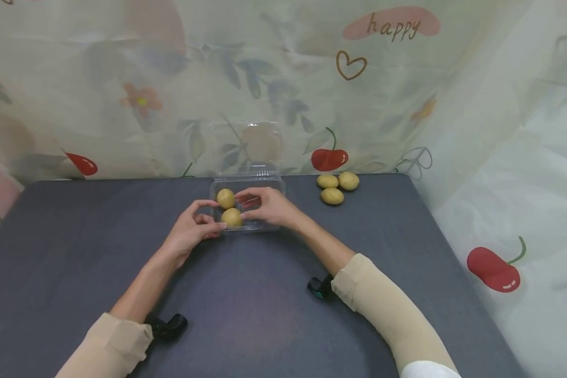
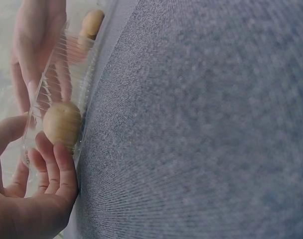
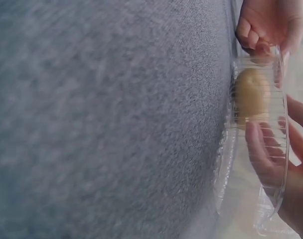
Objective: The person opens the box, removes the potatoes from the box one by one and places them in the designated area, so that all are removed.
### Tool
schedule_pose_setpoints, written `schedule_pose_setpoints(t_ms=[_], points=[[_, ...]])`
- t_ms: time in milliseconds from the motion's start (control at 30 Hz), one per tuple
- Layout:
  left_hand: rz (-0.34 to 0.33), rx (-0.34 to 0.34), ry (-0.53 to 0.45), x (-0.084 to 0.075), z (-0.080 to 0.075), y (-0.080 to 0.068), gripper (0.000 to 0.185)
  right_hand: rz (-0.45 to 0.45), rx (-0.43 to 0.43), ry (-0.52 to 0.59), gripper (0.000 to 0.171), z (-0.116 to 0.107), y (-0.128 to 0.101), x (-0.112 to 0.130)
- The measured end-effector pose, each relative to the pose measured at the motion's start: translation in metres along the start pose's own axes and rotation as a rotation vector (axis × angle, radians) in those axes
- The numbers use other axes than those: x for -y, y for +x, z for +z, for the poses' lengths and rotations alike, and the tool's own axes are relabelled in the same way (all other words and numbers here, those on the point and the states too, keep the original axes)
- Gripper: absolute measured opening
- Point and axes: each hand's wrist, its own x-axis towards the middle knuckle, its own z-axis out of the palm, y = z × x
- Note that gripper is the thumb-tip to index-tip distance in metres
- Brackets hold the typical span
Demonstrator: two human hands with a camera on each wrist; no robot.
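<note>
Gently now: tight quarters

On my feed, the left hand [image 1: 192, 228] grips the clear plastic clamshell [image 1: 260, 229] by its left end, where a rear potato [image 1: 226, 198] and a front potato [image 1: 231, 218] sit inside. The right hand [image 1: 271, 206] is in there too, fingers and thumb apart; contact, I can't tell. Over-squeezing might buckle the thin wall and roll one. The raised lid [image 1: 248, 149] blocks the rear; three loose potatoes [image 1: 332, 197] lie right.

Looking forward-down from the head, kinda far back; from both wrists, skimming the tabletop [image 1: 250, 294] sideways, close (sharing the clear box [image 1: 248, 176]).
</note>
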Motion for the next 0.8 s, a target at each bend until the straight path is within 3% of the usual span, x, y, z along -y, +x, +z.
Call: schedule_pose_setpoints(t_ms=[367,567,800], points=[[-0.011,-0.008,0.004,0.002,0.002,0.001,0.066,0.047,0.043,-0.008,0.044,0.008,0.012,-0.002],[-0.021,-0.012,0.008,0.002,0.002,0.001,0.064,0.043,0.114,-0.022,0.047,0.009,0.013,-0.001],[-0.017,-0.014,0.007,0.002,0.002,0.002,0.063,0.025,0.134,-0.118,0.048,0.011,0.017,-0.002]])
